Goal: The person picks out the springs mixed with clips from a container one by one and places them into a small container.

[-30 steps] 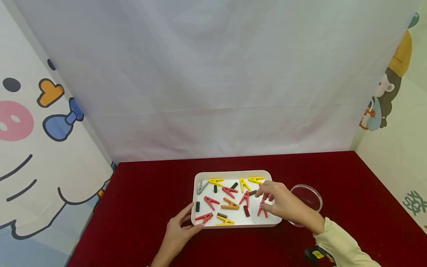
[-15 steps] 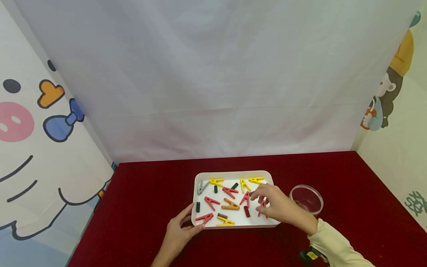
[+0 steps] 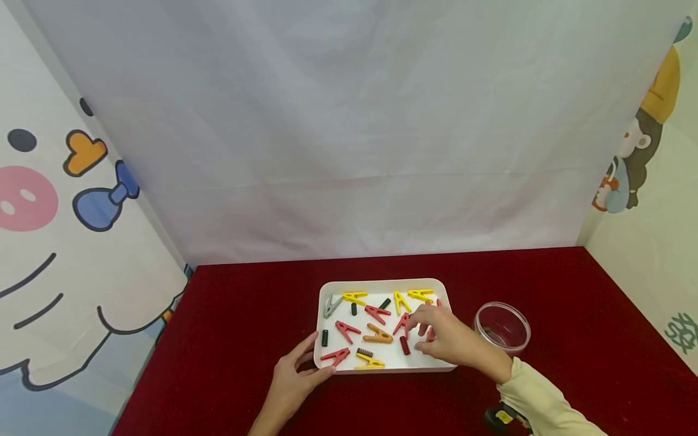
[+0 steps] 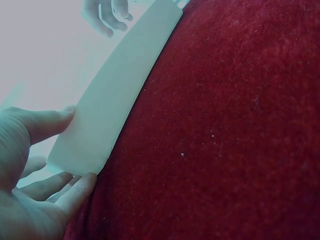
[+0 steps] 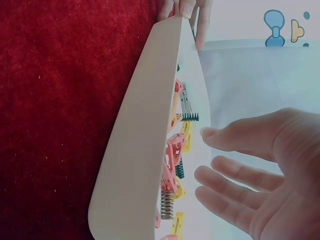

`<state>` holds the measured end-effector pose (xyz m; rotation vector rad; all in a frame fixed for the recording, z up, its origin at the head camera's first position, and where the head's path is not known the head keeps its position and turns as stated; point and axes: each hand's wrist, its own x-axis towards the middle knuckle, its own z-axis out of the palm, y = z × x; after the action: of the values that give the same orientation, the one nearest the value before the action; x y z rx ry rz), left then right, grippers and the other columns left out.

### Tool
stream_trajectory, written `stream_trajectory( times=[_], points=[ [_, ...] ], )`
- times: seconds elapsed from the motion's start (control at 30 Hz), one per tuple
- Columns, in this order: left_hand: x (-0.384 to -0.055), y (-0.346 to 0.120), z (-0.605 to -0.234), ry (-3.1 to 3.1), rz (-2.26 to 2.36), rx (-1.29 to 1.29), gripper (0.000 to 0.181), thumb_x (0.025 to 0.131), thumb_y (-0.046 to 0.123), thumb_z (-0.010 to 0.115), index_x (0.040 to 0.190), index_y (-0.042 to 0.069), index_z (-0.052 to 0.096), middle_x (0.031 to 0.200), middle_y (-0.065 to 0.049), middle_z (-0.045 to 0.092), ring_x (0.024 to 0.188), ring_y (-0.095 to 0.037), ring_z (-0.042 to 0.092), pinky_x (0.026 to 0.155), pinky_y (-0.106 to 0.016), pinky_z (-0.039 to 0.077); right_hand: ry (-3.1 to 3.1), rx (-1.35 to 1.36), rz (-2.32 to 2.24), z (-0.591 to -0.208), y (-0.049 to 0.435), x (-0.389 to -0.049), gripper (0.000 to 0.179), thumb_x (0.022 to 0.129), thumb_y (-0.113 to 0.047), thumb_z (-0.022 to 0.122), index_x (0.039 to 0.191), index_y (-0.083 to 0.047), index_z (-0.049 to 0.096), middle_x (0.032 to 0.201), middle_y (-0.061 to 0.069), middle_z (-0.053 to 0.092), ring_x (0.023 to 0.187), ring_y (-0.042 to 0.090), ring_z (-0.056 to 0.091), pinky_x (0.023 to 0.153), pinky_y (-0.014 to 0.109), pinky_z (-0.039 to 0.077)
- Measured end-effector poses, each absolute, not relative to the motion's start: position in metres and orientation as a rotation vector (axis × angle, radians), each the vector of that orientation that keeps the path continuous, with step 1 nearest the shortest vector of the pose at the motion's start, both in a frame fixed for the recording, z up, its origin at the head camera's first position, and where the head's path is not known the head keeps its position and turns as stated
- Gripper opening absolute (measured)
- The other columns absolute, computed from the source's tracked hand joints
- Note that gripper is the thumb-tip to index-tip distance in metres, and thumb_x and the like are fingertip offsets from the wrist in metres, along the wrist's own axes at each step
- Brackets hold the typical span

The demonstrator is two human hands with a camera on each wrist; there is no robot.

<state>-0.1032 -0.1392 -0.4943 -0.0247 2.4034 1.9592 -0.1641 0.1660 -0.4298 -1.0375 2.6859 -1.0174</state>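
Note:
A white tray (image 3: 382, 366) lies on the dark red cloth with plastic clips and coil springs spread across it. At its front left corner my left hand (image 3: 291, 375) grips the tray, thumb at the front wall and fingers round the side. My right hand (image 3: 449, 336) hovers over the right part with thumb and fingers apart and nothing between them. Nearest to it are a red clip (image 3: 402, 324), a dark red spring (image 3: 405, 346) and, in the right wrist view, a metallic spring (image 5: 167, 205). The hand partly hides another red clip (image 3: 431, 334).
A round clear dish (image 3: 509, 350), with a small spring inside, stands right of the tray. An orange clip (image 3: 377, 334), yellow clips, a grey clip (image 3: 331, 306) and dark green springs lie in the tray. A white curtain (image 3: 382, 212) closes off the back.
My right hand has shifted left over the tray, and more of the dish shows. A brown spring visible earlier is now behind the fingers. The left hand keeps its hold.

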Motion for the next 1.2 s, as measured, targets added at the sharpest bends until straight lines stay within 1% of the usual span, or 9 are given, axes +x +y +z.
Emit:
stream_trajectory(
  times=[0.2, 0.37, 0.5, 0.63, 0.9, 1.07, 1.2],
  points=[
    [-0.104, -0.139, -0.496, 2.407, 1.957, -0.04, 0.076, 0.071, 0.011, 0.083, 0.139, 0.005, 0.047, 0.131, -0.021, 0.051, 0.113, -0.032, 0.053, 0.078, -0.026, 0.053, 2.704, -1.062, -1.017, -0.436, 0.162, -0.165, 0.018, 0.072, 0.003, 0.074, 0.088, -0.005, 0.069, 0.086, 0.006, 0.065, 0.074, 0.019, 0.058, 0.058, 0.029, 0.052],
    [-0.105, -0.14, -0.496, 2.423, 1.943, -0.04, 0.077, 0.071, 0.012, 0.084, 0.138, 0.005, 0.048, 0.131, -0.021, 0.052, 0.112, -0.032, 0.054, 0.078, -0.026, 0.053, 2.696, -1.052, -1.029, -0.444, 0.16, -0.168, 0.019, 0.072, 0.004, 0.072, 0.089, -0.005, 0.069, 0.087, 0.005, 0.066, 0.073, 0.019, 0.057, 0.057, 0.026, 0.051],
    [-0.104, -0.14, -0.495, 2.444, 1.919, -0.03, 0.077, 0.071, 0.015, 0.084, 0.138, 0.005, 0.048, 0.13, -0.021, 0.052, 0.112, -0.031, 0.054, 0.078, -0.027, 0.053, 2.705, -1.125, -1.045, -0.451, 0.158, -0.171, 0.021, 0.07, 0.006, 0.071, 0.089, -0.004, 0.069, 0.087, 0.005, 0.067, 0.07, 0.019, 0.058, 0.057, 0.023, 0.049],
    [-0.104, -0.14, -0.494, 2.444, 1.91, -0.034, 0.077, 0.071, 0.016, 0.084, 0.139, 0.006, 0.048, 0.13, -0.021, 0.052, 0.112, -0.031, 0.054, 0.079, -0.027, 0.053, 2.696, -1.164, -1.064, -0.456, 0.156, -0.173, 0.024, 0.068, 0.009, 0.069, 0.09, -0.003, 0.069, 0.087, 0.006, 0.067, 0.069, 0.018, 0.059, 0.059, 0.024, 0.05],
    [-0.104, -0.14, -0.493, 2.44, 1.908, -0.023, 0.078, 0.071, 0.016, 0.084, 0.139, 0.005, 0.047, 0.13, -0.022, 0.051, 0.112, -0.032, 0.054, 0.079, -0.027, 0.053, 2.691, -1.105, -1.015, -0.458, 0.152, -0.173, 0.026, 0.068, 0.01, 0.071, 0.091, -0.003, 0.069, 0.084, 0.004, 0.065, 0.069, 0.015, 0.057, 0.061, 0.028, 0.049],
    [-0.105, -0.14, -0.495, 2.424, 1.932, -0.02, 0.077, 0.071, 0.013, 0.084, 0.138, 0.005, 0.047, 0.131, -0.022, 0.051, 0.113, -0.032, 0.054, 0.078, -0.026, 0.053, 2.674, -1.077, -0.99, -0.459, 0.15, -0.173, 0.025, 0.068, 0.01, 0.071, 0.089, -0.002, 0.069, 0.083, 0.002, 0.064, 0.069, 0.015, 0.056, 0.061, 0.026, 0.047],
    [-0.105, -0.141, -0.495, 2.416, 1.939, -0.019, 0.077, 0.072, 0.012, 0.083, 0.139, 0.005, 0.047, 0.131, -0.022, 0.051, 0.113, -0.032, 0.053, 0.078, -0.026, 0.053, 2.693, -1.113, -0.941, -0.463, 0.148, -0.173, 0.025, 0.065, 0.011, 0.07, 0.086, -0.003, 0.07, 0.081, 0.001, 0.063, 0.067, 0.014, 0.054, 0.061, 0.023, 0.044]
  ],
)
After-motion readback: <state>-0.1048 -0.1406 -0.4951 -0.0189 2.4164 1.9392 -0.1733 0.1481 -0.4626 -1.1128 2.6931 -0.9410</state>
